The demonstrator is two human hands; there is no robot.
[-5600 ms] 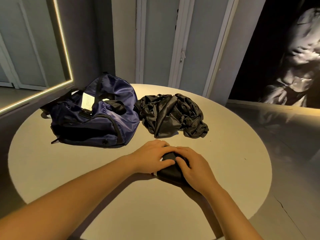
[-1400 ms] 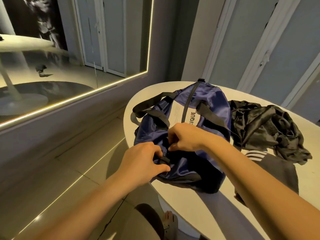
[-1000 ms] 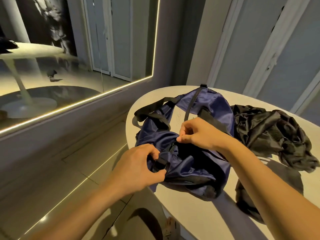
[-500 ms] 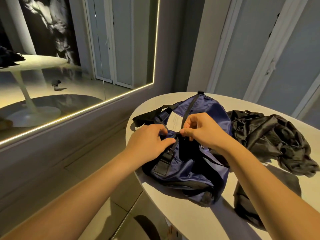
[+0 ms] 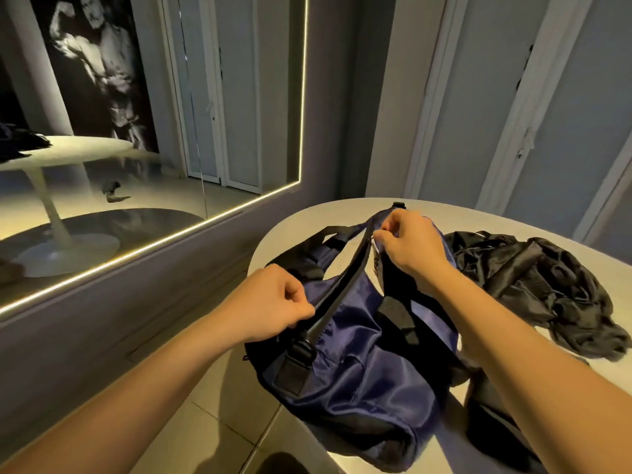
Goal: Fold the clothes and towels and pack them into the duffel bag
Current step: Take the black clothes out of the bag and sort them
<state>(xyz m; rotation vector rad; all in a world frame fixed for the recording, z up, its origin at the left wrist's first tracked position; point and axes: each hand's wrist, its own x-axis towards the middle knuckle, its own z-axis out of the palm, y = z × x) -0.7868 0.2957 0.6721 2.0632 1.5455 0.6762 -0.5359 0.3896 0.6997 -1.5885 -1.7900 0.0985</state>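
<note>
Hands: left hand (image 5: 270, 302) pinches the near end of the top zip on the navy duffel bag (image 5: 359, 364); right hand (image 5: 410, 244) pinches the far end. Bag lies on table (image 5: 301, 224), contents not visible. Crumpled black garment (image 5: 533, 278) lies just right of it.

A: Colour of the duffel bag (image 5: 359, 371) pinched by left hand (image 5: 270, 302) and right hand (image 5: 410, 244)?
B: Glossy navy, plain; a black band (image 5: 345, 278) runs between the two pinches.
A: Beyond the right-hand grip?
B: Plain shiny black garment (image 5: 533, 285) on a cream table (image 5: 342, 208); just under that grip, a white label (image 5: 376, 263), black lettering.
</note>
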